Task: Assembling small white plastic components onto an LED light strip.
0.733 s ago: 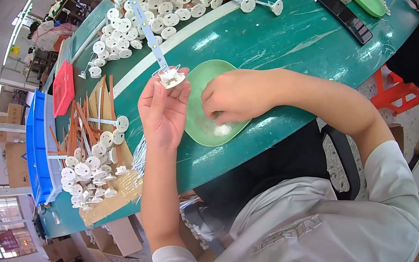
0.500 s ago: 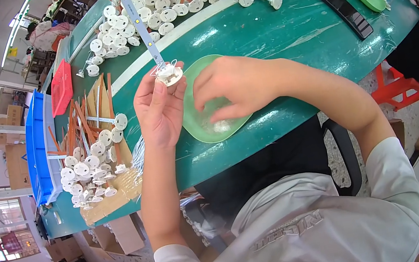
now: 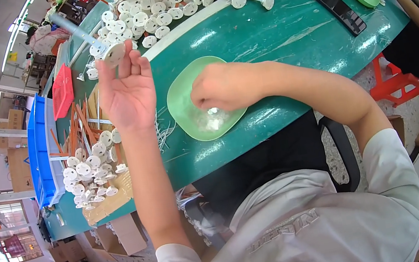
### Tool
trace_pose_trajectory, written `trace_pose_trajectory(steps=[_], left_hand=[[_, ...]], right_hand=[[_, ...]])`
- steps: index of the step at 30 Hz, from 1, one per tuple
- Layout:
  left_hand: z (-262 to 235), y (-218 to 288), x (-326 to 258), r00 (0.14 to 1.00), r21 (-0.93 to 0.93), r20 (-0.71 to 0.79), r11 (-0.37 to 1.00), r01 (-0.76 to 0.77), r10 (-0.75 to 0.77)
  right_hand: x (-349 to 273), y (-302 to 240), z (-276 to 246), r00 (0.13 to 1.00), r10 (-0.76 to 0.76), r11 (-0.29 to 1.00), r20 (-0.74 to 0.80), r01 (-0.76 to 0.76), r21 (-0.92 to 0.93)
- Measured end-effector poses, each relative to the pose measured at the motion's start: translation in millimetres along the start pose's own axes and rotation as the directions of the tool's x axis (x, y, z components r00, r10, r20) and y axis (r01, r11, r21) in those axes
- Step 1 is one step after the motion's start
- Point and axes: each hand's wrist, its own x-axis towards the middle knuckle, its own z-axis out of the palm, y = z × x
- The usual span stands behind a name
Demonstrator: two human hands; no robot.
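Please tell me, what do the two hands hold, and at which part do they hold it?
The left hand pinches a white disc-headed pin at its round head. The right hand reaches into the green dish; whether it holds anything cannot be told.

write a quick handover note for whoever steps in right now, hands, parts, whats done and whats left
Left hand: raised, fingers pinching a white disc-headed pin.
Right hand: knuckles down in the green dish, reaching at the small clear bits; grip not visible.
Parts: big spread of white disc pieces across the table's far side, another pile at the left.
Done: one pin is in hand.
Left: cannot tell how many remain.
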Motion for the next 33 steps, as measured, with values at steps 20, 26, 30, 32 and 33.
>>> trace_pose_trajectory(steps=[20, 26, 30, 32, 33], left_hand=[[-21, -32, -21, 1.000, 0.255, 0.021, 0.967, 0.014, -0.021], [-18, -36, -23, 0.999, 0.297, 0.029, 0.955, 0.027, -0.037], [-15, -29, -25, 0.993, 0.299, -0.009, 0.947, 0.117, -0.119], [-14, -25, -25, 0.989, 0.302, -0.022, 0.942, 0.147, -0.147], [-13, -24, -26, 0.988, 0.293, -0.026, 0.944, 0.151, -0.150]], right_hand=[[6, -10, -24, 0.794, 0.586, 0.536, -0.166, -0.226, 0.813], [4, -6, -23, 0.821, 0.532, 0.584, -0.207, -0.178, 0.792], [5, -4, -23, 0.762, 0.573, 0.630, -0.302, -0.173, 0.757], [5, -1, -22, 0.747, 0.578, 0.640, -0.329, -0.164, 0.751], [5, 1, -21, 0.732, 0.582, 0.649, -0.354, -0.156, 0.744]])
